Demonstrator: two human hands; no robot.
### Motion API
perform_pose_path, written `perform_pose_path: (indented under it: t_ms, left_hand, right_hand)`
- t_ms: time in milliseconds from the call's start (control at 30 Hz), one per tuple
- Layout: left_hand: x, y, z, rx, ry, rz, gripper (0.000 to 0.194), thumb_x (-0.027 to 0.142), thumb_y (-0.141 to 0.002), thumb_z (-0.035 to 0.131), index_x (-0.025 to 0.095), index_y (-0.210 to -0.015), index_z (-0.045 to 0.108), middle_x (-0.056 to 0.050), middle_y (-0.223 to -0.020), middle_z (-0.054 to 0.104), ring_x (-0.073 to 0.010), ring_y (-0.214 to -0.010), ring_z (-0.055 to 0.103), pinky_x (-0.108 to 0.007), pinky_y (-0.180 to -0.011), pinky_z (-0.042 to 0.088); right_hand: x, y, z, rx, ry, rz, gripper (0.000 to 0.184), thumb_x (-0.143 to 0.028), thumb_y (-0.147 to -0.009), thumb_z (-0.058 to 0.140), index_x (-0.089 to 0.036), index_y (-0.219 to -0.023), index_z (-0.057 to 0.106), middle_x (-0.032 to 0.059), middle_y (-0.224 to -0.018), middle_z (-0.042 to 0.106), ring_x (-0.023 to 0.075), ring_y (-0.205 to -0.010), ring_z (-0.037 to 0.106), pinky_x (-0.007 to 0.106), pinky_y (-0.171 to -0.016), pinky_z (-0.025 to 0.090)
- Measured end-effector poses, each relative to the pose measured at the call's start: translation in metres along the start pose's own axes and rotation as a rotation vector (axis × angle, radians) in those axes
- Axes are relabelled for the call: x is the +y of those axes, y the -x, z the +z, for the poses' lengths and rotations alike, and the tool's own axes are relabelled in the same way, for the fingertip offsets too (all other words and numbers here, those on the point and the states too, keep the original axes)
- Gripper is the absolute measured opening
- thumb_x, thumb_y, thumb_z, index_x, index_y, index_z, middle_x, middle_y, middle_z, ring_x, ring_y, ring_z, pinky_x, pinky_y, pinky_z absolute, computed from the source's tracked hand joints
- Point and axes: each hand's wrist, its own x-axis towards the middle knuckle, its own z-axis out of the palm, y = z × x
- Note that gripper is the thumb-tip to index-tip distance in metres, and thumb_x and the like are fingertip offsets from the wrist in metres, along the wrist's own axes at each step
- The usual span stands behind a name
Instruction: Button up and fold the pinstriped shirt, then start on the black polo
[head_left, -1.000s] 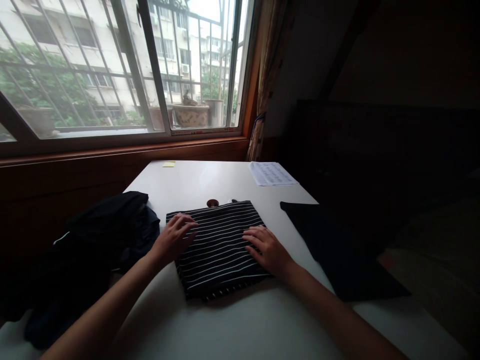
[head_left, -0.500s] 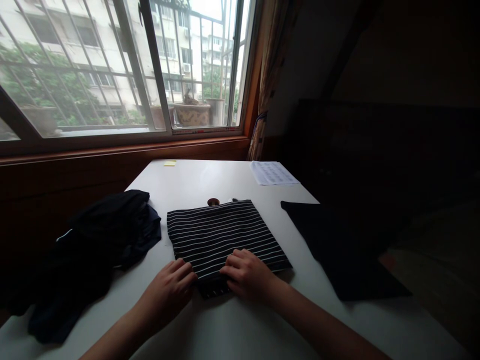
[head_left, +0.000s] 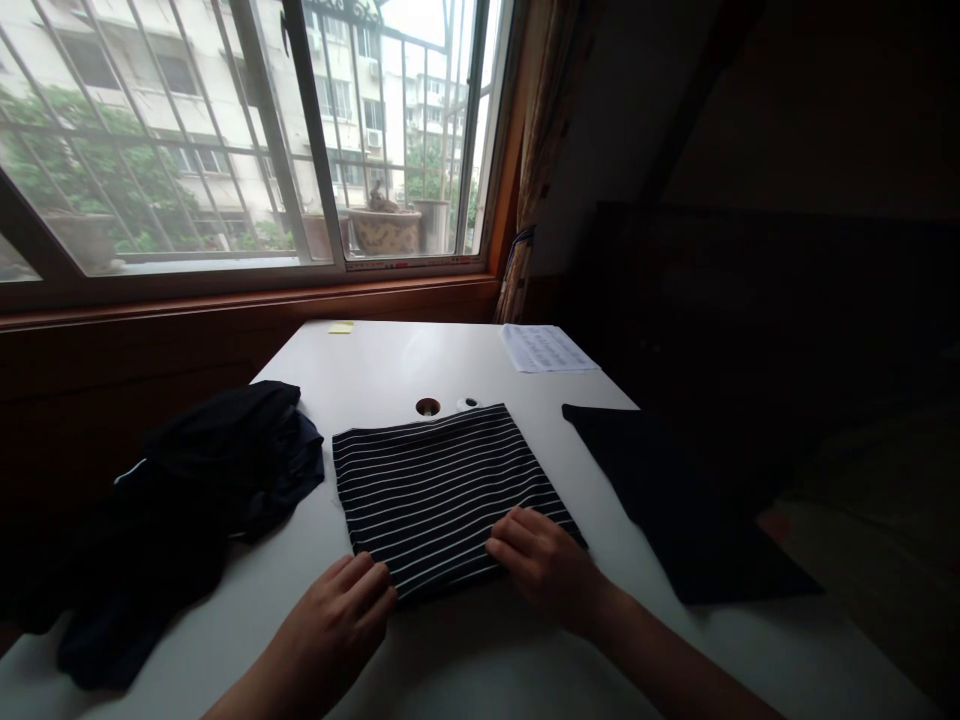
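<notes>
A black cloth with thin white stripes (head_left: 442,490), folded into a rough rectangle, lies flat in front of me. My left hand (head_left: 341,615) has its fingers curled over the near left corner. Along the near edge, further right, my right hand (head_left: 544,565) pinches the fabric with bent fingers. Both thumbs are hidden under the hands. A heap of crumpled dark clothing (head_left: 225,470) lies to the left of the striped cloth. Off to the right rests a flat, folded dark cloth (head_left: 675,510).
The white table (head_left: 375,370) stands below a barred window (head_left: 225,130). Printed paper (head_left: 547,348) lies at its far right corner and a yellow sticky note (head_left: 340,327) at the far left. A round hole (head_left: 428,407) and a small white ring (head_left: 469,404) sit beyond the striped cloth.
The striped cloth's near edge has come toward me, covering the dark strip that showed below it. My right hand has slid right along the edge; my left hand has moved slightly nearer.
</notes>
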Motion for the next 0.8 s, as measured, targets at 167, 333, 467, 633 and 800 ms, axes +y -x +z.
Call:
perform_pose_path:
  t_ms: [167,333,467,633,800]
  left_hand:
    - [0.007,-0.002,0.002,-0.122,0.010,-0.005,0.016,0.006,-0.083,0.060,0.021,-0.091,0.060,-0.003,-0.091,0.062,-0.0198,-0.077,0.054,-0.035,-0.067,0.048]
    - [0.008,-0.013,-0.022,-0.209,0.092,-0.098,0.013,0.015,-0.080,0.066,0.023,-0.090,0.061,-0.002,-0.093,0.063,-0.0214,-0.083,0.056,-0.036,-0.073,0.049]
    - [-0.015,-0.030,-0.042,-0.127,0.183,-0.148,0.010,0.031,-0.092,0.058,0.024,-0.095,0.064,-0.004,-0.094,0.063,-0.0212,-0.087,0.056,-0.035,-0.077,0.049]
    - [-0.096,-0.066,-0.029,0.063,0.088,-0.401,0.026,0.036,-0.099,0.045,0.023,-0.110,0.064,-0.008,-0.114,0.062,-0.0257,-0.105,0.056,-0.037,-0.086,0.050]
    - [-0.165,-0.087,-0.004,0.014,0.153,-0.677,0.036,0.047,-0.092,0.051,0.020,-0.111,0.065,-0.012,-0.114,0.063,-0.0304,-0.105,0.058,-0.040,-0.089,0.048]
  right_hand:
    - [-0.006,0.012,0.003,-0.067,-0.034,-0.046,0.023,-0.004,-0.091,0.050,-0.018,-0.104,0.063,0.0060,-0.098,0.065,0.0184,-0.086,0.055,0.033,-0.076,0.048]
    - [-0.006,0.014,-0.004,-0.120,-0.198,0.002,0.025,-0.020,-0.090,0.061,-0.020,-0.115,0.064,0.0080,-0.106,0.066,0.0211,-0.094,0.058,0.037,-0.085,0.050]
    - [0.009,0.006,-0.018,-0.084,-0.340,0.091,0.024,-0.026,-0.096,0.057,-0.021,-0.118,0.064,0.0081,-0.106,0.066,0.0206,-0.096,0.060,0.036,-0.085,0.053]
    - [0.045,-0.020,-0.013,0.016,-0.335,0.194,0.026,-0.021,-0.097,0.055,-0.023,-0.121,0.064,0.0084,-0.117,0.065,0.0209,-0.107,0.061,0.038,-0.093,0.054]
    - [0.088,-0.063,0.012,0.048,-0.219,0.241,0.027,-0.021,-0.096,0.056,-0.022,-0.121,0.065,0.0075,-0.127,0.063,0.0209,-0.119,0.057,0.038,-0.105,0.047]
